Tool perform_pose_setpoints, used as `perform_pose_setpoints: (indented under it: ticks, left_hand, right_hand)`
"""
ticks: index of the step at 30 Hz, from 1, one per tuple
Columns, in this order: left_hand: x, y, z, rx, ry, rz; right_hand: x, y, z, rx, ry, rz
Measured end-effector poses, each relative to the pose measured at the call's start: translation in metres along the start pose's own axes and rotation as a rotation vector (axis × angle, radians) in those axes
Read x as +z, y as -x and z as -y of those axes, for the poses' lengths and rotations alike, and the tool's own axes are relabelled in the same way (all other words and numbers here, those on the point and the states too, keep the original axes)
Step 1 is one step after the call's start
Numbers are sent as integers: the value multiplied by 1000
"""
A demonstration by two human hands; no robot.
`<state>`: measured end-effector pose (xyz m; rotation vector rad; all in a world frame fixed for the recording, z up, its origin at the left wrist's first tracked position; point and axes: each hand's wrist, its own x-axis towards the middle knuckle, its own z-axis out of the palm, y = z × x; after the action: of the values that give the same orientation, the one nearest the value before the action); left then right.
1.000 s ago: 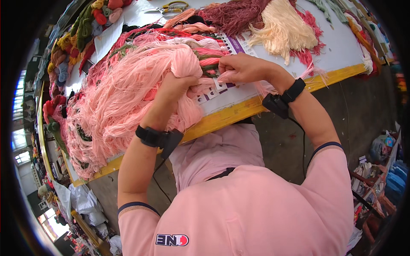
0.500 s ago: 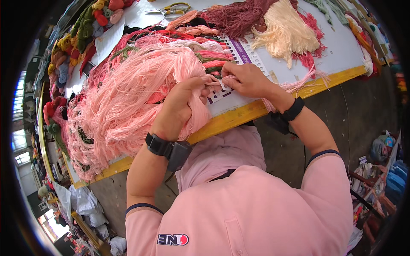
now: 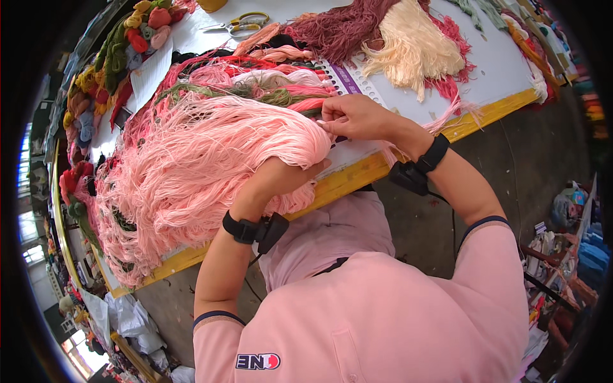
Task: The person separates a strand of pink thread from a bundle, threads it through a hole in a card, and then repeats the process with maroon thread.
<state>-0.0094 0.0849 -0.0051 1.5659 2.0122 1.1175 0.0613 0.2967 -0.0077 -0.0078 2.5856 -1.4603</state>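
Note:
A large heap of pale pink yarn [image 3: 185,153] is spread over the left part of the table, its looped end near the front edge. My left hand [image 3: 281,179] is closed around the underside of that looped end; most of its fingers are hidden by the strands. Just right of the loop, my right hand [image 3: 357,117] pinches with thumb and forefinger at the yarn's edge. Whatever lies between those fingertips is too small to make out. A white card with a row of holes and a purple strip [image 3: 345,78] lies beyond my right hand.
Red, green and darker pink skeins [image 3: 281,96] lie behind the heap. Yellow-handled scissors [image 3: 242,24] rest at the back, beside a paper sheet [image 3: 151,75]. Cream yarn [image 3: 415,48] and maroon yarn [image 3: 341,32] lie at the back right. A yellow edge [image 3: 491,116] borders the table.
My left hand has slid under the looped end of the pink yarn, which now bulges over it. The right hand's fingers have shifted off the twisted strand they gripped before.

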Motion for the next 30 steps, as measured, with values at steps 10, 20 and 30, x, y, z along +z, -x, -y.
perform_pose_setpoints:
  ticks: [10, 20, 30]
  left_hand:
    - [-67, 47, 3, -427, 1196, -461]
    - [-244, 171, 13, -588, 176, -1232]
    - [-25, 8, -17, -616, 780, -393]
  right_hand:
    - [-2, 4, -5, -80, 167, -109]
    - [-4, 3, 2, 18, -500, 139]
    - [14, 3, 5, -123, 30, -79]
